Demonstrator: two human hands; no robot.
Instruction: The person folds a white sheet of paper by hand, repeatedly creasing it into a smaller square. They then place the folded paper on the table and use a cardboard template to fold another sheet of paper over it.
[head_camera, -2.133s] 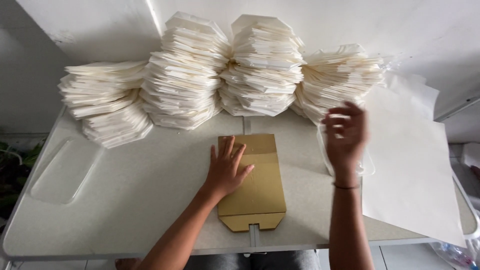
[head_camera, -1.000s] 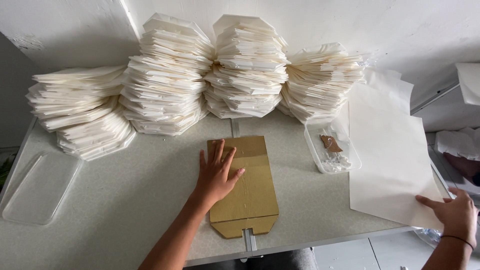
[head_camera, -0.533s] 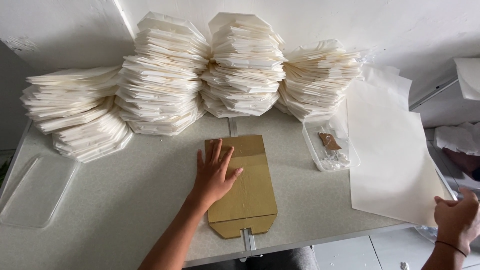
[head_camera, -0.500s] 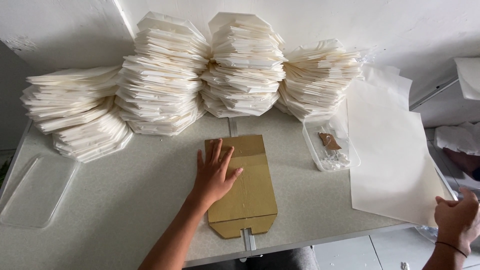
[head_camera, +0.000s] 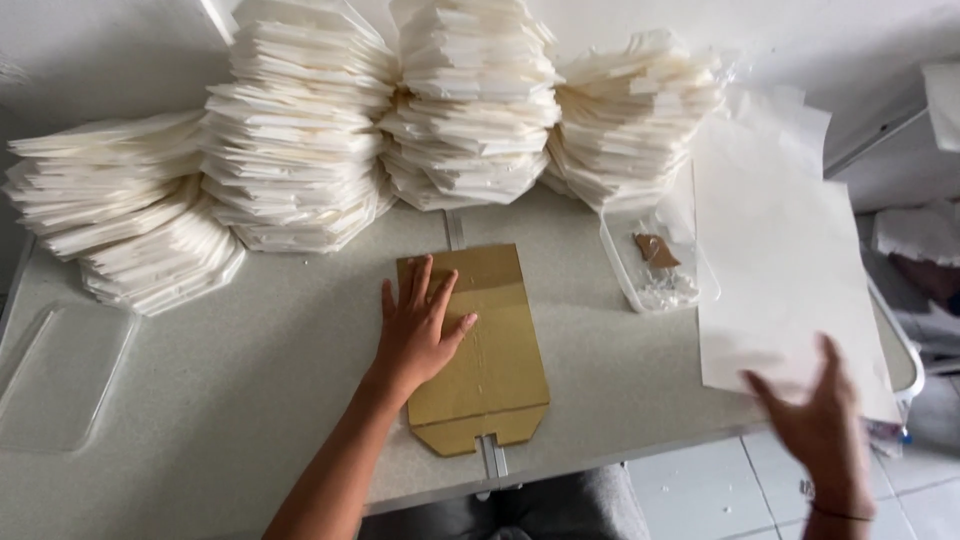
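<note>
A clear plastic lid (head_camera: 60, 375) is seen lying flat at the far left of the pale speckled table (head_camera: 250, 400). Behind it, four tall stacks of white folded paper pieces (head_camera: 300, 140) are lined up along the wall, leaning outward at both ends. The left hand (head_camera: 420, 325) is laid palm down, fingers spread apart, on the left part of a brown cardboard template (head_camera: 485, 350); nothing is gripped, the template is only pressed flat. The template is placed near the front edge of the table, at the middle, with its pointed end toward the person and its lower tip over a narrow metal strip (head_camera: 492, 455) at the table seam. To the right, a small clear plastic tray (head_camera: 655, 265) with a brown scrap and tiny clear bits inside is set just beside a pile of large white paper sheets (head_camera: 790, 260), which overhangs the right edge of the table. The right hand (head_camera: 815, 425) is shown blurred, fingers open and spread, at the near corner of the sheets; whether a sheet is touched cannot be told. A thin band is worn on that wrist.
</note>
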